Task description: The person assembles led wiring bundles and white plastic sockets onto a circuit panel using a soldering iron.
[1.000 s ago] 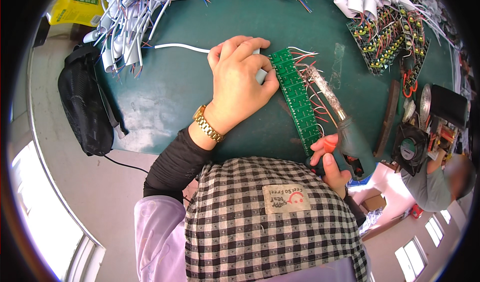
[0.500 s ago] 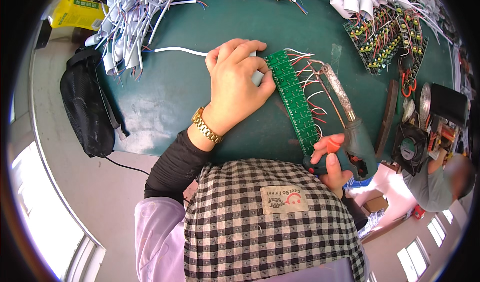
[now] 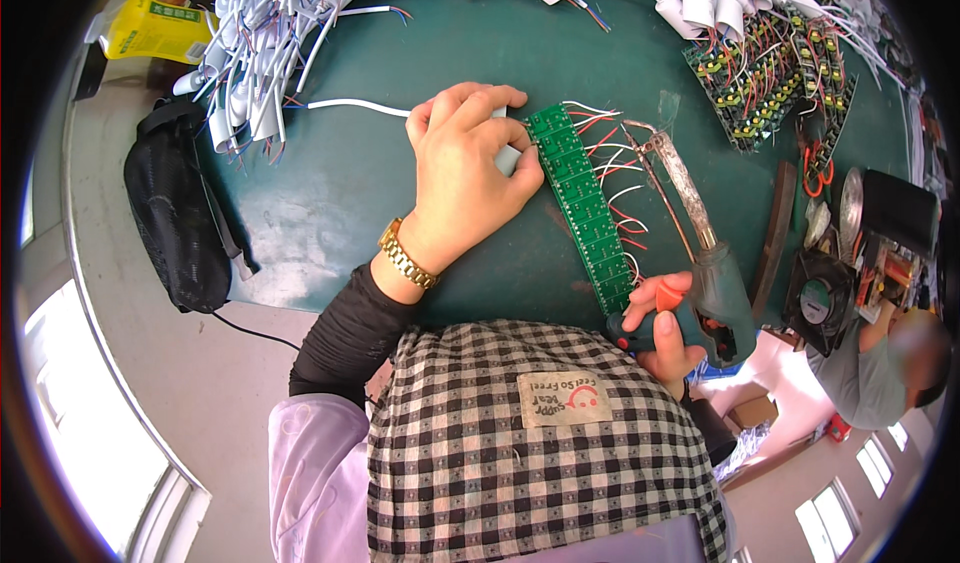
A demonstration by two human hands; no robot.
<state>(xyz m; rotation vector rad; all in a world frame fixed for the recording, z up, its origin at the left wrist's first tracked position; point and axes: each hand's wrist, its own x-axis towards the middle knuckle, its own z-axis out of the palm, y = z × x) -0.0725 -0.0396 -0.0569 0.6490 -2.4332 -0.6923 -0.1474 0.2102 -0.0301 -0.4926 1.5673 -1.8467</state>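
Note:
My left hand [image 3: 470, 158] is closed over a white plastic housing [image 3: 508, 157], mostly hidden under the palm and fingers. A white cable [image 3: 360, 105] runs out leftward from beneath this hand. The fingertips meet the upper left edge of a long green circuit board panel [image 3: 585, 208], which has red and white wires [image 3: 622, 168] sticking out on its right side. In my right hand [image 3: 665, 335] is a soldering gun [image 3: 720, 298] with a dark body and red trigger, a finger on the trigger. Its tip points up and left, close to the upper wires, apparently not touching the board.
White cables and housings [image 3: 255, 53] are heaped at the far left, with more housings [image 3: 700, 3] at the far right beside wired boards [image 3: 765, 78]. A black bag [image 3: 175, 213] lies left, near a yellow bottle [image 3: 155, 28]. Right are a fan [image 3: 820, 298] and another person [image 3: 865, 373].
Very little differs. The soldering gun's tip sits slightly farther right of the board, while both hands keep their hold.

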